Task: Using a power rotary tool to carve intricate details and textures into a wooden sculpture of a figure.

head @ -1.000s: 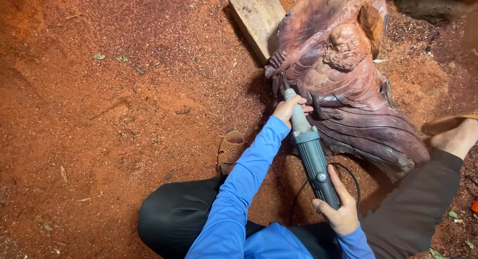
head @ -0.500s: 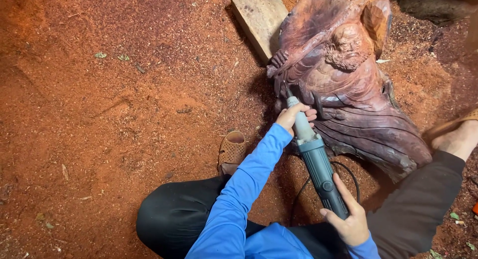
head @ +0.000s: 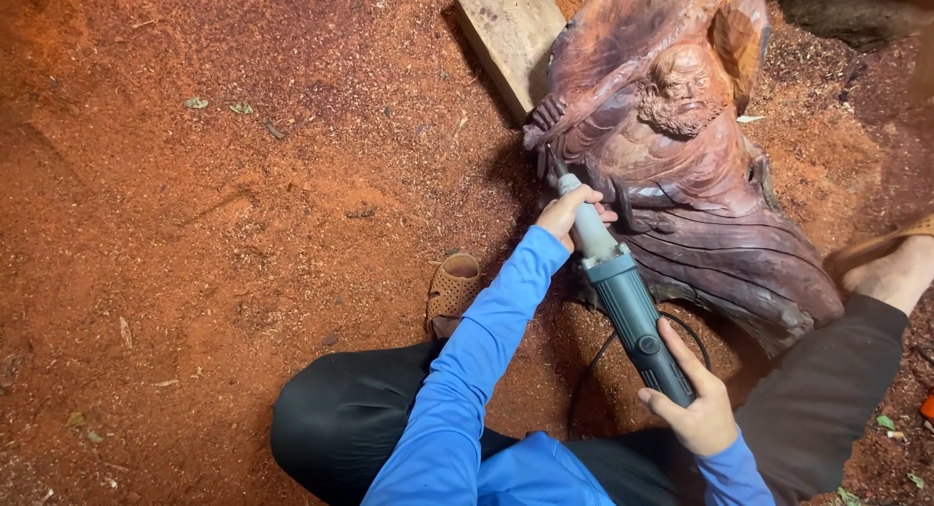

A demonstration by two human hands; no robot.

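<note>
Carving work is under way at the upper right of the frame, where a large reddish wooden sculpture of a bearded figure lies on the sawdust-covered ground. We sit cross-legged at the bottom of the frame and hold a corded die grinder with both hands. Our left hand wraps its fingers around the pale front neck of the tool, closed on it, close to the carving. Our right hand closes around the dark teal rear of the body, thumb along the top, near where the black cord loops away. The bit tip touches or sits just beside the lower left edge of the sculpture, below a carved hand; the contact itself is too small to tell.

We judge the detailing of that edge to be the step in hand. Any next pass would call for a steady two-handed hold and a light angle against the grooves. A wooden plank lies at the top, touching the sculpture, and a tan sandal rests beside our knee.
</note>
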